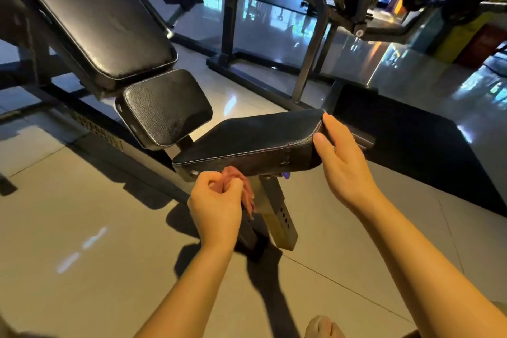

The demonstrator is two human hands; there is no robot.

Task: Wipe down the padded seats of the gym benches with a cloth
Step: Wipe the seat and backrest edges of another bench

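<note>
Black padded seat (pixel 252 136) at frame centre, tilted. Left hand (pixel 216 204) below seat's near edge, fist clenched round pink cloth (pixel 245 192). Right hand (pixel 341 156) at seat's right end, fingers straight, touching side.

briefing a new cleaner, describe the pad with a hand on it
From the long tilted backrest top left, come toward the camera past the small middle pad. The seat pad is the nearest, flattest cushion, the only one the right hand touches.
</note>
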